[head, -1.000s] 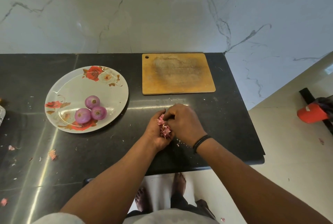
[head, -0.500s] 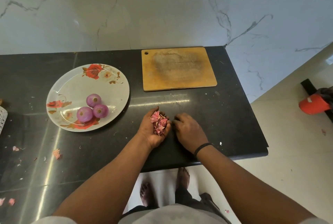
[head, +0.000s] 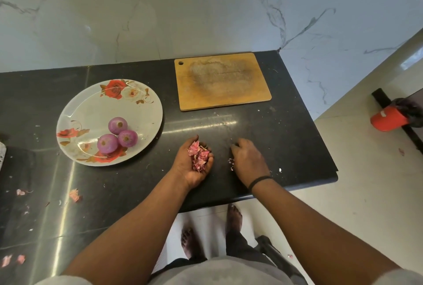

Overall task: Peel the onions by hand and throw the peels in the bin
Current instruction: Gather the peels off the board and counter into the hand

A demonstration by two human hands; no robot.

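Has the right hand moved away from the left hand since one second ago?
Yes. The right hand has moved right along the counter, away from the peels in the left hand, below the cutting board.

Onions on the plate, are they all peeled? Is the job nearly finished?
Done: three onions sit peeled on the plate. In hand: the left hand cups a pile of peels; the right hand gathers bits off the counter. Left: scattered scraps remain, and nothing is binned yet.
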